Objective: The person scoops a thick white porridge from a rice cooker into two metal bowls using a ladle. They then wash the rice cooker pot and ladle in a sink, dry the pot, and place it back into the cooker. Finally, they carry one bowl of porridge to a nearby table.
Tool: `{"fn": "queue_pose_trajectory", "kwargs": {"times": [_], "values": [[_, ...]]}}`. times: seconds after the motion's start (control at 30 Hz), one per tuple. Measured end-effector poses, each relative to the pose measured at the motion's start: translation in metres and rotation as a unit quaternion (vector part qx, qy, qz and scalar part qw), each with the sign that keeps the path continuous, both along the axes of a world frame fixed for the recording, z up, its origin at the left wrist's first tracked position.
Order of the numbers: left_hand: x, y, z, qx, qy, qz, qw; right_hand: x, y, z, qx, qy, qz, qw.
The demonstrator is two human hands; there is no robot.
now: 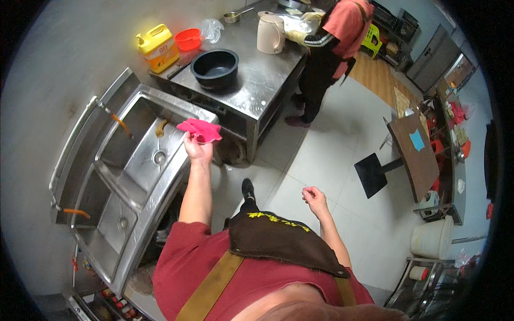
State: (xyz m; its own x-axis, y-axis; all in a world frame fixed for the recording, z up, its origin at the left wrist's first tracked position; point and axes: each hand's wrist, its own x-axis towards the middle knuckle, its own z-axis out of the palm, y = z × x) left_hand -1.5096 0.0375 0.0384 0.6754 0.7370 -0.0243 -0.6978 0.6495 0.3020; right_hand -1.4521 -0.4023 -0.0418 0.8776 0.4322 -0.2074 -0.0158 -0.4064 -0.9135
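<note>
My left hand (198,151) grips a bright pink cloth (202,130) above the front corner of a stainless steel double sink (146,206). The cloth spreads out over my fingers towards the steel table. In the sink's far basin lies a brownish curved thing (161,128), too small to name surely, near the drain (159,157). My right hand (315,199) hangs over the tiled floor with its fingers curled; nothing shows in it.
A steel table (257,86) beyond the sink bears a black round basin (215,68), a yellow jug (159,48), a red plastic container (188,39) and a beige kettle (270,33). A co-worker (347,24) in gloves stands beside it. At right is a brown-topped table (417,160).
</note>
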Motion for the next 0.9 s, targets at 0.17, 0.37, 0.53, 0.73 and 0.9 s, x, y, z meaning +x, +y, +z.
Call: {"fn": "queue_pose_trajectory", "kwargs": {"times": [0.17,0.37,0.53,0.73,0.9], "values": [[0.12,0.071,-0.016,-0.008,0.078,0.076,0.994,0.105,0.087,0.04,-0.103,-0.146,0.016,0.984],[0.162,0.11,-0.025,-0.062,0.102,0.011,0.993,0.23,0.267,0.11,-0.091,-0.509,0.174,0.838],[0.112,0.113,-0.016,-0.133,0.091,-0.002,0.987,0.282,0.427,0.136,-0.146,-0.629,0.323,0.692],[-0.016,0.11,-0.009,-0.158,0.033,0.129,0.978,0.316,0.524,0.126,-0.099,-0.611,0.476,0.625],[-0.074,0.098,0.014,-0.121,-0.054,0.274,0.953,0.271,0.626,0.194,-0.06,-0.437,0.396,0.805]]}}
